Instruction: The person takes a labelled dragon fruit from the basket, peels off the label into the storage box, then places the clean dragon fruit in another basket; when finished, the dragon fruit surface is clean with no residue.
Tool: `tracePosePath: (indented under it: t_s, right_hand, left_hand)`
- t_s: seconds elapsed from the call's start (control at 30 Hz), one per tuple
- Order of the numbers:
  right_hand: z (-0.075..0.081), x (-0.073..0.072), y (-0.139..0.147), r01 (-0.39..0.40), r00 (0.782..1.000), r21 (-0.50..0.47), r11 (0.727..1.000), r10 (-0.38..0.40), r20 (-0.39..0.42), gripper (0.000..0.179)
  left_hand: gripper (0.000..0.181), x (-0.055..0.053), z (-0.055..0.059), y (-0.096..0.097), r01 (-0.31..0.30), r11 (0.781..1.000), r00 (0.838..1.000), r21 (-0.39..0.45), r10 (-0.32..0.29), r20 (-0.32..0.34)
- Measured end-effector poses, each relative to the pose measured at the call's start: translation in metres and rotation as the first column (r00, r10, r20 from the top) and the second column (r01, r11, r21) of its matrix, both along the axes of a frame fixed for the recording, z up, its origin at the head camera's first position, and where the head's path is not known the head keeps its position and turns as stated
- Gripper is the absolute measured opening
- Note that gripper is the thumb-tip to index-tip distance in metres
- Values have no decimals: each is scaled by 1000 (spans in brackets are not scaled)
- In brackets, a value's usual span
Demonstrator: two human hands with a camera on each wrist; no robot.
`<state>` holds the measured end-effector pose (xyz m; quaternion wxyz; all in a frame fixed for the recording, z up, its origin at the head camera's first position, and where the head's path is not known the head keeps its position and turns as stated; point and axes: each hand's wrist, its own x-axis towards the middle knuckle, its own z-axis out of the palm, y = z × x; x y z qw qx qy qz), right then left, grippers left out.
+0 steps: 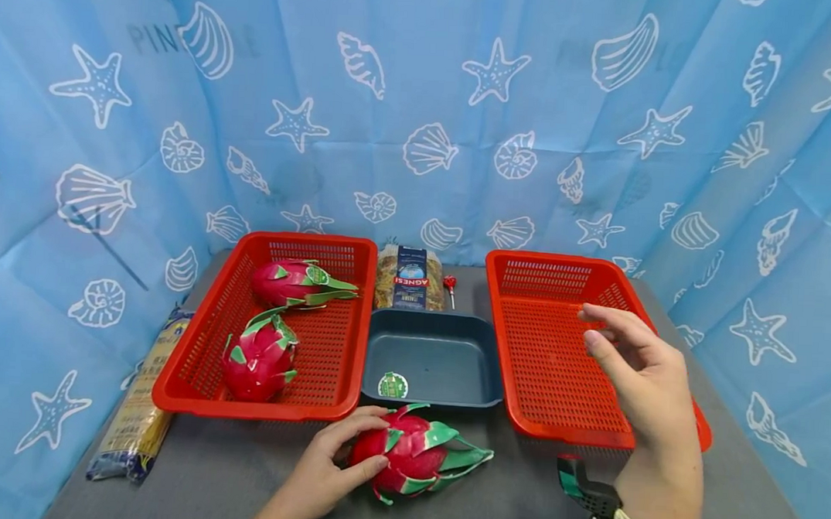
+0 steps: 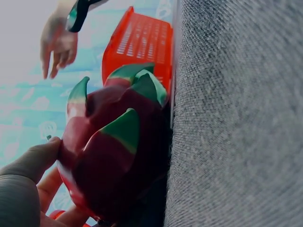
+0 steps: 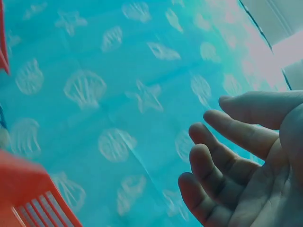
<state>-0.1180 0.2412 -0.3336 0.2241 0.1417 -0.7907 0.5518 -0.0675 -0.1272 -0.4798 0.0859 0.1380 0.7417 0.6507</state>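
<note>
A red dragon fruit (image 1: 410, 454) with green-tipped scales lies on the table in front of the dark blue tray (image 1: 432, 400). My left hand (image 1: 337, 461) grips its left end, thumb on the near side and fingers round the far side. The same dragon fruit (image 2: 106, 146) fills the middle of the left wrist view, with the left thumb (image 2: 35, 163) against its skin. Raised above the right red basket (image 1: 543, 373), my right hand (image 1: 650, 378) holds nothing. Its fingers (image 3: 213, 177) are loosely bent and spread in the right wrist view.
Two more dragon fruits, one at the back (image 1: 282, 285) and one in front (image 1: 258, 365), lie in the left red basket (image 1: 256, 411). Behind the tray are an Agnesi pasta bag (image 1: 410, 279) and a small red-topped item (image 1: 451, 284). A long pasta packet (image 1: 141, 402) lies at left.
</note>
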Motion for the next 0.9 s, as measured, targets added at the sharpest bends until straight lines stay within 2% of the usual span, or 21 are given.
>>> tracePosePath:
  t_s: [0.17,0.3,0.4,0.53,0.6,0.73,0.8,0.83,0.9]
  right_hand:
    - [-4,5,34,-3,1000,-173,985,3,2,35]
    - [-10,9,56,71,997,-282,957,-62,40,36]
    - [-16,13,74,140,989,-268,953,-121,86,38]
    - [-29,19,99,229,965,-117,966,-210,155,41]
    - [-37,22,111,277,945,-32,960,-266,191,43]
    - [-55,25,135,336,899,10,942,-324,295,45]
    - [-65,26,146,346,859,74,935,-347,375,48]
    - [-69,25,152,341,832,124,932,-361,422,50]
    - [-77,24,163,296,786,175,939,-343,514,53]
  left_hand:
    - [36,0,1,0,18,1000,999,8,-18,38]
    - [37,1,1,0,29,1000,999,-7,-29,28]
    - [36,0,0,-1,34,999,999,-17,-34,2]
    - [33,0,-3,-2,39,999,997,-8,-39,-61]
    - [33,0,-5,-2,43,999,996,6,-42,-82]
    - [33,0,-4,-1,50,998,997,23,-49,-55]
    - [33,1,-1,0,50,998,999,29,-49,-19]
    - [33,2,0,0,48,998,999,33,-48,-1]
    - [35,4,5,1,44,998,998,53,-45,34]
